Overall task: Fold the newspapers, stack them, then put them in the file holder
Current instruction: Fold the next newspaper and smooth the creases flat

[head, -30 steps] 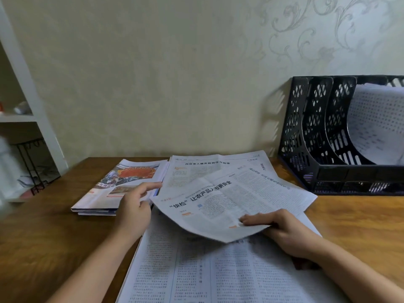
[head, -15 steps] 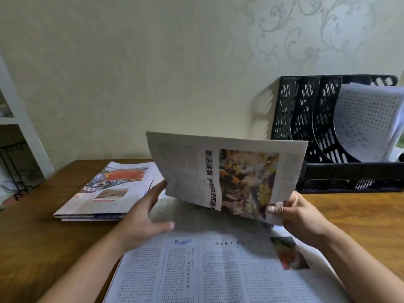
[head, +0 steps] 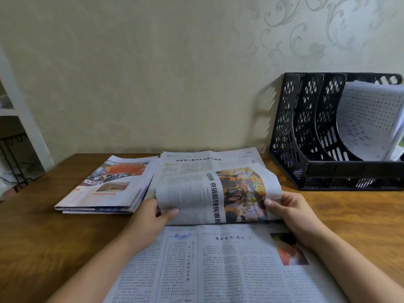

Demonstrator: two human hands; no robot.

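A newspaper section with a colourful photo (head: 218,193) is doubled over in the middle of the wooden table (head: 43,237). My left hand (head: 153,217) grips its left edge with thumb on top. At the right edge my right hand (head: 286,208) pinches the fold. Under it lies an open newspaper spread (head: 218,270) that reaches the near edge. A stack of folded newspapers (head: 109,186) lies to the left. The black mesh file holder (head: 306,138) stands at the back right, with curved printed sheets (head: 369,119) in its rightmost slot.
A white shelf unit (head: 24,119) with a black wire rack (head: 13,158) stands beyond the table's left edge. The wall runs directly behind the table. Bare wood shows at the front left and at the right in front of the holder.
The section was lifted from the spread, turned over in the air, and now lies folded on the table. Both hands have closed on its two side edges.
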